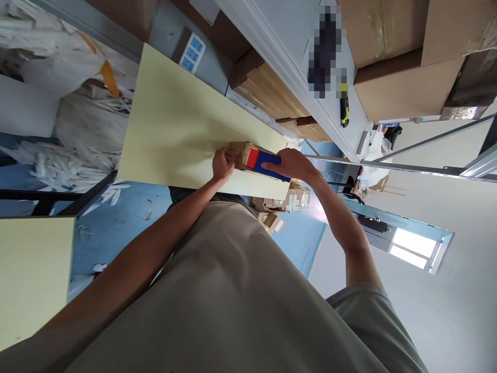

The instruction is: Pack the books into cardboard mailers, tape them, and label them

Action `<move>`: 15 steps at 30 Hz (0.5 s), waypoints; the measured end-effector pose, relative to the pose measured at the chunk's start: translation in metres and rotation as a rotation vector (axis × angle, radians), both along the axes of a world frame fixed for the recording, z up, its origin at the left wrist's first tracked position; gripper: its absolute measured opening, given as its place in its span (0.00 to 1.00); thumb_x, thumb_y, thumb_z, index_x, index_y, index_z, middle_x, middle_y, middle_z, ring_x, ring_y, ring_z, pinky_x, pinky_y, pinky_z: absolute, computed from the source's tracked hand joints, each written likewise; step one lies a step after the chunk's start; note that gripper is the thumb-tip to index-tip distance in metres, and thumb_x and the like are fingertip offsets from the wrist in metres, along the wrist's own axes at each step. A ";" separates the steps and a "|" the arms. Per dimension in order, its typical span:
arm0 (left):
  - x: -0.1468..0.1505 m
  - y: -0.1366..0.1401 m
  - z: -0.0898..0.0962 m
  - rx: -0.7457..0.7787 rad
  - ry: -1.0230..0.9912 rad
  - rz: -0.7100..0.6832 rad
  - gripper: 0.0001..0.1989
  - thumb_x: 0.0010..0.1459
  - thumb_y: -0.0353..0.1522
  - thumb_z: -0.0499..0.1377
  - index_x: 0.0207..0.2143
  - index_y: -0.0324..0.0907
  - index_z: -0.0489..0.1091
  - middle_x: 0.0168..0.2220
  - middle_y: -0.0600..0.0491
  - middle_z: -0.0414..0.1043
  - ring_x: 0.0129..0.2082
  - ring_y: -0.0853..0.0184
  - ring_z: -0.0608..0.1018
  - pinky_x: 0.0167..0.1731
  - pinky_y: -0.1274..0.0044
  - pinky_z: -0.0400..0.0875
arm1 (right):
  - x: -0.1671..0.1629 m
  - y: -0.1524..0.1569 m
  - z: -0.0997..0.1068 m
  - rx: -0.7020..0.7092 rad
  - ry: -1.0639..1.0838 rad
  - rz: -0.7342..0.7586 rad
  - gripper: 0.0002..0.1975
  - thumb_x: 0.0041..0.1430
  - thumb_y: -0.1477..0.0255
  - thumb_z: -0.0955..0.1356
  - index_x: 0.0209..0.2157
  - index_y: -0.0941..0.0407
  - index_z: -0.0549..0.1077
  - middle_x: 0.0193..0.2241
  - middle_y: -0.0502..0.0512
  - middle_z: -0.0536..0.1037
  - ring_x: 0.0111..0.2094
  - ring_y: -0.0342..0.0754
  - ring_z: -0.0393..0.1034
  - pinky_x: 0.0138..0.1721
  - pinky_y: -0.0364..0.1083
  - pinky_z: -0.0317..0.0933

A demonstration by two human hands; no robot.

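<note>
A small brown cardboard box (237, 151) lies on the pale yellow tabletop (166, 129) in front of me. My left hand (223, 165) is closed at the left end of this carton, its fingers partly hidden. A flat blue box with a red end (267, 162) is at the carton's right part; whether it sits inside or on top I cannot tell. My right hand (293, 163) grips the blue box at its right end, the thumb stretched along its upper face and the other fingers mostly out of sight.
Behind the table run a power strip (192, 53) and larger cartons (272, 88). A shelf (287, 52) above holds a yellow-black cutter knife (344, 106) and cardboard boxes (407, 93). White scrap (89, 114) heaps at the left. Several cartons (293, 199) stand on the blue floor.
</note>
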State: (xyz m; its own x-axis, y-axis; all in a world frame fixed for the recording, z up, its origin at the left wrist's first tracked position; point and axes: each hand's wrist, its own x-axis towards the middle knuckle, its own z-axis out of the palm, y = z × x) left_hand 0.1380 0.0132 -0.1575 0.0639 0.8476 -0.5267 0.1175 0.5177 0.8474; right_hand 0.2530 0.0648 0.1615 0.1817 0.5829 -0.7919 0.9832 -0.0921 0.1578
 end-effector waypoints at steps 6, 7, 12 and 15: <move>-0.036 -0.004 0.013 0.158 -0.125 -0.266 0.47 0.59 0.41 0.75 0.77 0.40 0.64 0.70 0.33 0.74 0.64 0.46 0.81 0.62 0.60 0.79 | 0.008 -0.009 -0.001 0.023 -0.008 0.043 0.33 0.72 0.38 0.72 0.37 0.56 0.82 0.30 0.64 0.81 0.36 0.60 0.78 0.38 0.52 0.63; -0.040 -0.003 0.020 0.248 -0.159 -0.334 0.55 0.57 0.44 0.77 0.80 0.40 0.60 0.76 0.30 0.67 0.71 0.42 0.76 0.66 0.58 0.76 | 0.008 -0.011 -0.002 0.028 -0.007 0.046 0.33 0.71 0.38 0.72 0.38 0.56 0.83 0.30 0.64 0.81 0.36 0.60 0.78 0.37 0.52 0.64; -0.032 0.012 0.049 0.611 -0.213 -0.564 0.71 0.50 0.51 0.83 0.84 0.39 0.51 0.84 0.29 0.52 0.83 0.31 0.58 0.80 0.47 0.57 | -0.001 -0.014 0.001 0.027 -0.008 0.064 0.30 0.72 0.41 0.73 0.42 0.57 0.84 0.29 0.62 0.80 0.36 0.59 0.78 0.38 0.52 0.64; -0.017 0.018 0.055 0.683 -0.232 -0.611 0.57 0.56 0.46 0.79 0.81 0.39 0.61 0.79 0.32 0.64 0.81 0.34 0.63 0.81 0.47 0.56 | -0.010 -0.013 0.003 0.026 -0.023 0.069 0.28 0.72 0.43 0.73 0.43 0.57 0.84 0.32 0.63 0.81 0.38 0.60 0.79 0.39 0.52 0.64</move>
State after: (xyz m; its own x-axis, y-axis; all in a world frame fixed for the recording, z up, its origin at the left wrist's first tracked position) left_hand 0.1207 0.0316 -0.1022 0.6396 0.7533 0.1531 -0.0056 -0.1946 0.9809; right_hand 0.2432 0.0521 0.1648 0.1587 0.6148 -0.7726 0.9834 -0.0290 0.1789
